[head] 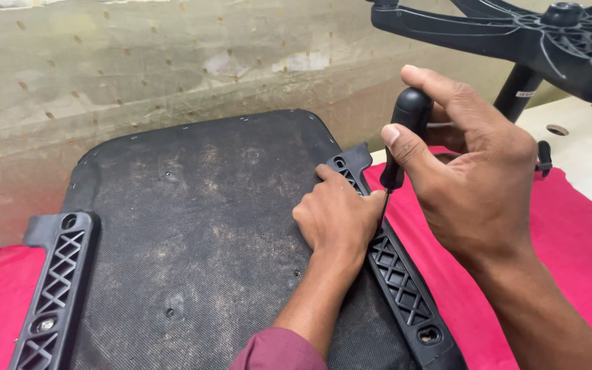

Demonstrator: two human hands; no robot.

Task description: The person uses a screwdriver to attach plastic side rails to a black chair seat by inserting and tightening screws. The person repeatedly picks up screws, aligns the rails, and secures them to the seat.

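A chair seat [200, 226] lies upside down, its dusty black underside facing up. A black plastic armrest bracket [399, 281] with a lattice pattern runs along its right edge; another bracket [53, 288] lies along the left edge. My left hand [337, 216] rests on the right bracket, fingers curled around the screwdriver's shaft. My right hand [467, 164] grips the black handle of the screwdriver [405, 130], held upright with its tip down at the bracket.
A pink cloth [570, 240] covers the surface under the seat. A black chair base [515, 34] with its column stands at the upper right. A spotted beige wall or sheet [173, 62] is behind.
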